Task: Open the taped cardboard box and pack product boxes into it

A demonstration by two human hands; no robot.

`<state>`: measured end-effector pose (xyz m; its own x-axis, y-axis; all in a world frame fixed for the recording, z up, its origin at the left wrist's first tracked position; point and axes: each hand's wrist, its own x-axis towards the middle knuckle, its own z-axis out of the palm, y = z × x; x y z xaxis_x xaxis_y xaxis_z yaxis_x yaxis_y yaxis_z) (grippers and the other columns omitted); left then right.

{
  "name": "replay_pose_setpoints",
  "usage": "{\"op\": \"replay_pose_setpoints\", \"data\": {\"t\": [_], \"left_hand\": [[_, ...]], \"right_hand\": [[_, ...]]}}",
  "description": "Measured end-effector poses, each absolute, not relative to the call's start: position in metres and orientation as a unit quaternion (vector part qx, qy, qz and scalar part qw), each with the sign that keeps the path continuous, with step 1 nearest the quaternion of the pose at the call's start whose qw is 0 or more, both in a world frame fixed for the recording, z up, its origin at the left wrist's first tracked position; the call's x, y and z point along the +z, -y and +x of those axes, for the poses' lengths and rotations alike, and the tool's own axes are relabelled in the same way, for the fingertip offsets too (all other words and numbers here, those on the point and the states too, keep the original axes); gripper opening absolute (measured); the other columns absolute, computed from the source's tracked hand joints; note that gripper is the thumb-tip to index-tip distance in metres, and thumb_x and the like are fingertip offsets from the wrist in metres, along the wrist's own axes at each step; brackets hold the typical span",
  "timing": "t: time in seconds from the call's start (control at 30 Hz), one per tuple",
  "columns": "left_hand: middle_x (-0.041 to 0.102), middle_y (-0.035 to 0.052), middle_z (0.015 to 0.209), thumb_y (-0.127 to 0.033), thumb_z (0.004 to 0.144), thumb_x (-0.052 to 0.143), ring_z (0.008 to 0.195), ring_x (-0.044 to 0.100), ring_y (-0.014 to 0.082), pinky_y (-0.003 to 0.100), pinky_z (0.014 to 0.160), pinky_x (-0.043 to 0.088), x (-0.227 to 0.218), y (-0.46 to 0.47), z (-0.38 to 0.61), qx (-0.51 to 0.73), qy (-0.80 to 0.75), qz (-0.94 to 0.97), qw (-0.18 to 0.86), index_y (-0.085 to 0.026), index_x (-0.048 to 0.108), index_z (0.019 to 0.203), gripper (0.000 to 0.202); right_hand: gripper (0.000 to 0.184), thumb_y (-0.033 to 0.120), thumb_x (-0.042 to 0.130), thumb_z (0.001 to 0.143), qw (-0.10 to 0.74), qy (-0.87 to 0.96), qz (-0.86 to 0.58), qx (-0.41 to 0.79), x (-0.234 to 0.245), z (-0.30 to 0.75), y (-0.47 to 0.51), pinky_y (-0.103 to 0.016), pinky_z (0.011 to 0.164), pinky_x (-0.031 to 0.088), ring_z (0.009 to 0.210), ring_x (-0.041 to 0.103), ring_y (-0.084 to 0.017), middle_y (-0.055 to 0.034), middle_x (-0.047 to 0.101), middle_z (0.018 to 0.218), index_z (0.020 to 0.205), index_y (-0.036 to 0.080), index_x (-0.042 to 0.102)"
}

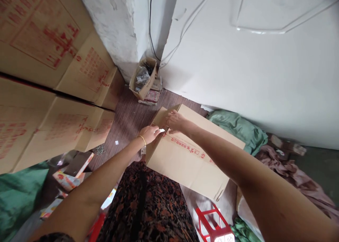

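Observation:
A large cardboard box with red printing lies in front of my body, its left end by both hands. My left hand, with a gold bangle on the wrist, is closed on a small white object at the box's left edge. Its kind is too small to tell. My right hand rests at the top left edge of the box, its fingers curled over that edge beside a flap. The undersides of the right fingers are partly hidden.
Stacked printed cartons rise at the left. An open small carton with plastic inside stands by the wall corner. A green sheet and brownish cloth lie on the right. A red plastic stool stands at the bottom.

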<state>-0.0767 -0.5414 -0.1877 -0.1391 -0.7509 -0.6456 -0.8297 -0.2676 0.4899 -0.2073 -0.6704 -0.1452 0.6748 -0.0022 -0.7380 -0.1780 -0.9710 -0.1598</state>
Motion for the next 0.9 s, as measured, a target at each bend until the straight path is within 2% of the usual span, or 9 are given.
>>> {"op": "replay_pose_setpoints", "data": {"t": [0.2, 0.37, 0.5, 0.57, 0.7, 0.9], "left_hand": [[0.070, 0.0072, 0.090, -0.040, 0.097, 0.035, 0.083, 0.065, 0.0206, 0.029, 0.065, 0.037, -0.184, 0.549, -0.079, 0.432, -0.642, -0.632, 0.046, -0.021, 0.067, 0.098, 0.037], [0.070, 0.0097, 0.094, -0.042, 0.097, 0.033, 0.089, 0.065, 0.0237, 0.031, 0.067, 0.040, -0.184, 0.551, -0.085, 0.439, -0.652, -0.614, 0.072, -0.020, 0.068, 0.099, 0.041], [0.070, 0.0105, 0.097, -0.038, 0.097, 0.033, 0.093, 0.065, 0.0249, 0.032, 0.069, 0.040, -0.184, 0.552, -0.087, 0.451, -0.651, -0.604, 0.088, -0.020, 0.068, 0.098, 0.040], [0.070, 0.0105, 0.097, -0.037, 0.096, 0.033, 0.092, 0.065, 0.0252, 0.032, 0.068, 0.040, -0.183, 0.549, -0.085, 0.455, -0.645, -0.607, 0.090, -0.020, 0.068, 0.098, 0.038], [0.070, 0.0094, 0.094, -0.035, 0.096, 0.034, 0.088, 0.065, 0.0242, 0.031, 0.065, 0.038, -0.181, 0.540, -0.080, 0.458, -0.637, -0.613, 0.090, -0.020, 0.067, 0.097, 0.037], [0.070, 0.0082, 0.093, -0.035, 0.095, 0.036, 0.085, 0.064, 0.0224, 0.031, 0.064, 0.037, -0.179, 0.540, -0.080, 0.461, -0.613, -0.636, 0.084, -0.021, 0.067, 0.095, 0.034]], "right_hand": [[0.043, 0.033, 0.068, 0.076, 0.117, -0.069, -0.910, 0.392, -0.146, -0.214, 0.663, -0.041, 0.092, 0.037, 0.109, 0.051, -0.029, -0.0109, 0.063, 0.118, 0.116, 0.017, 0.065], [0.041, 0.041, 0.068, 0.078, 0.148, -0.084, -0.905, 0.391, -0.147, -0.218, 0.662, -0.045, 0.095, 0.036, 0.112, 0.050, -0.030, -0.0113, 0.062, 0.119, 0.112, 0.017, 0.066], [0.030, 0.036, 0.061, 0.086, 0.151, -0.104, -0.907, 0.379, -0.147, -0.223, 0.664, -0.047, 0.102, 0.031, 0.110, 0.050, -0.027, -0.0104, 0.063, 0.117, 0.107, 0.017, 0.068], [0.027, 0.034, 0.063, 0.086, 0.152, -0.111, -0.909, 0.372, -0.147, -0.226, 0.665, -0.049, 0.105, 0.028, 0.110, 0.050, -0.027, -0.0094, 0.064, 0.116, 0.106, 0.018, 0.069], [0.029, 0.039, 0.069, 0.081, 0.173, -0.116, -0.903, 0.375, -0.146, -0.229, 0.670, -0.050, 0.103, 0.029, 0.109, 0.049, -0.028, -0.0086, 0.065, 0.114, 0.103, 0.021, 0.070], [0.033, 0.041, 0.070, 0.081, 0.171, -0.107, -0.903, 0.380, -0.139, -0.228, 0.671, -0.051, 0.104, 0.029, 0.114, 0.048, -0.030, -0.0088, 0.064, 0.117, 0.106, 0.020, 0.070]]}}
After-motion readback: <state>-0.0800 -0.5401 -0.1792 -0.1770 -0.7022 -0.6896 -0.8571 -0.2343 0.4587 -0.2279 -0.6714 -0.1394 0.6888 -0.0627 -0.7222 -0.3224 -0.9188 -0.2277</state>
